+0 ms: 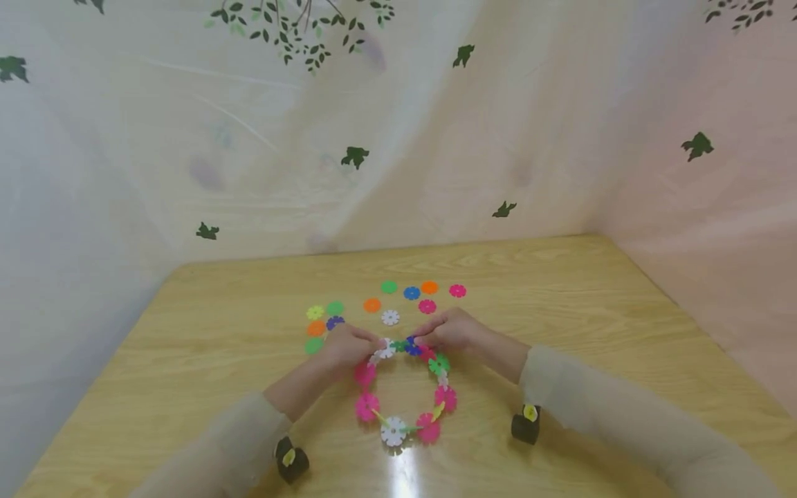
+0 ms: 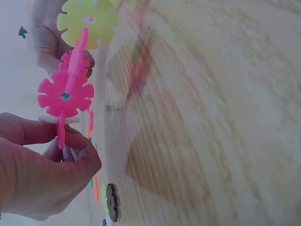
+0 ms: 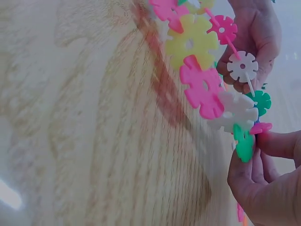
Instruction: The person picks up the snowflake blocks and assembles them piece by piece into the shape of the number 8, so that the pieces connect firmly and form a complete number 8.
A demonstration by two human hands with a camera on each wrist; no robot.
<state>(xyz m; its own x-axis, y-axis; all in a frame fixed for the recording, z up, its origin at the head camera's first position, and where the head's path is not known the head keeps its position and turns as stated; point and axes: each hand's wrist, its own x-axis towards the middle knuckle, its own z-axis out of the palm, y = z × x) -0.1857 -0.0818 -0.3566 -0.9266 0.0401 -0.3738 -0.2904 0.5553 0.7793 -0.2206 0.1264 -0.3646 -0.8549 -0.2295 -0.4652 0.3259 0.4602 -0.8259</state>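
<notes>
A closed ring of notched plastic flower discs [image 1: 367,407], slotted edge to edge in pink, white, green, yellow and blue, is held up between both hands. My left hand [image 1: 345,346] pinches it at its far left, by a white disc [image 1: 387,349]; in the left wrist view, thumb and fingers grip where a pink disc [image 2: 66,94] joins on. At the far right of the ring, my right hand [image 1: 454,329] pinches beside a dark blue disc [image 1: 411,346]. Close to those fingertips hangs a green disc [image 3: 244,143], seen in the right wrist view. A small green disc links the blue and white ones.
Loose discs lie flat beyond the hands, among them a white one [image 1: 390,317], an orange one [image 1: 371,305] and a pink one [image 1: 457,290]. More lie left, including a yellow disc [image 1: 315,312]. Patterned curtains [image 1: 411,173] enclose the wooden table [image 1: 560,297] at back and sides.
</notes>
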